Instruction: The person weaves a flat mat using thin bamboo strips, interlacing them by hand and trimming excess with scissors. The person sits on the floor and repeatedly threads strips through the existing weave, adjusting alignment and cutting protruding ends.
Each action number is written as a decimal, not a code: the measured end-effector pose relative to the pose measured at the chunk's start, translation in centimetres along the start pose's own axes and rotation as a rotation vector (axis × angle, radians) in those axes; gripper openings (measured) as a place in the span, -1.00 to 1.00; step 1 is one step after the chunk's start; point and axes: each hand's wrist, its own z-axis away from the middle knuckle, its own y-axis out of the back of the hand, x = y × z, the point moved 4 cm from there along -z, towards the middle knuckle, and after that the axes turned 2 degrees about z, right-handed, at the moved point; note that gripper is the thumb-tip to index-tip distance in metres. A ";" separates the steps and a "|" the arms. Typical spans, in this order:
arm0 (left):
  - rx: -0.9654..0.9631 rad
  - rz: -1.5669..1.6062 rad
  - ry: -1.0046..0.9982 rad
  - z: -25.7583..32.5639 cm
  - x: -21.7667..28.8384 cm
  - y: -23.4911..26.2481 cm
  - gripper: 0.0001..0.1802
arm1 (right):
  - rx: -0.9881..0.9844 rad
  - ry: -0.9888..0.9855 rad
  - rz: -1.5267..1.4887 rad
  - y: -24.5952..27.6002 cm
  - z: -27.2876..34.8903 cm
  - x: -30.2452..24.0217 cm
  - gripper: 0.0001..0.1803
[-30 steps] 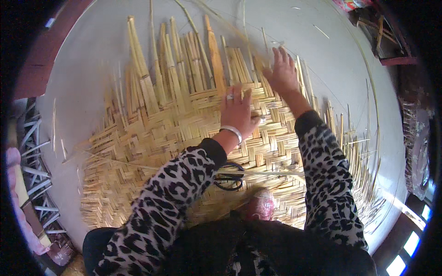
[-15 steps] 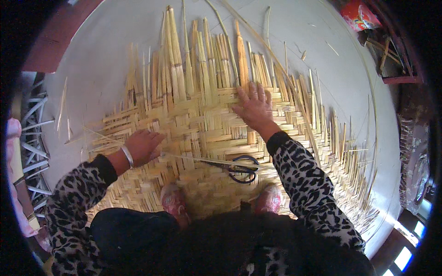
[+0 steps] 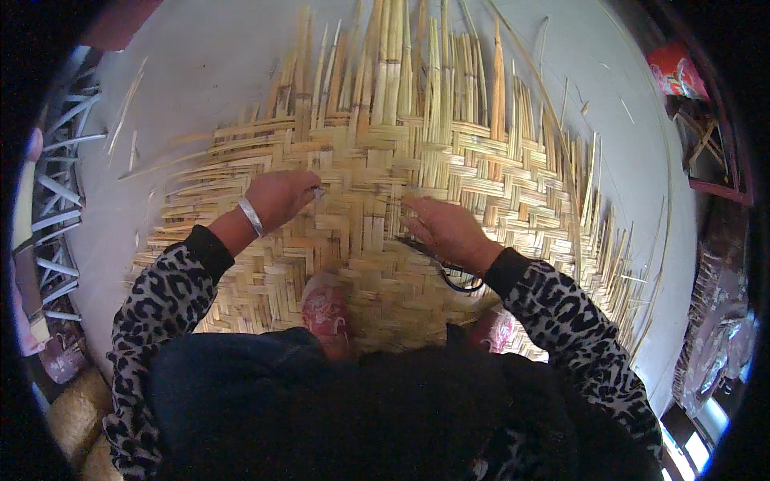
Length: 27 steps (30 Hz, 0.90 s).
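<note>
A large woven mat [image 3: 273, 276] of pale split cane strips lies on the floor under both hands, its long loose strip ends [image 3: 391, 64] pointing away from me. Over its left middle, my left hand [image 3: 279, 200] has its fingertips pinched together; what they hold is too small to make out. To the right, my right hand [image 3: 449, 231] is curled, thumb and fingers closed low over the weave, with their contents hidden. Dark-handled scissors [image 3: 460, 286] lie on the mat, partly covered by my right hand and wrist.
My red patterned shoes [image 3: 326, 309] stand on the near part of the mat. At the left is a rack of pale bars [image 3: 68, 192]. A dark red shelf [image 3: 722, 189] with a red package [image 3: 676, 70] stands at the far right. Loose strips [image 3: 128, 112] lie on the grey floor.
My right hand has come off the strip ends, moving nearer, and its spread fingers have closed. My left hand has shifted forward and pinched. The view has shifted, and the scissors are now partly hidden.
</note>
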 end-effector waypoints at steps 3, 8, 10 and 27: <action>0.153 0.150 -0.039 0.8 0.0 1.6 -0.78 | 0.016 -0.041 -0.107 -0.2 -1.5 -0.7 -0.69; 0.034 0.571 0.166 2.4 -1.0 -0.7 -0.75 | 0.089 0.029 -0.009 0.8 -3.1 -2.2 -0.80; -0.135 0.800 0.247 2.8 -1.4 -1.7 -0.70 | 0.107 0.093 0.143 1.2 -3.5 -3.5 -0.84; -0.035 0.731 0.319 5.1 -6.3 -0.2 -0.75 | 0.040 0.022 -0.108 2.2 -5.4 -1.4 -0.71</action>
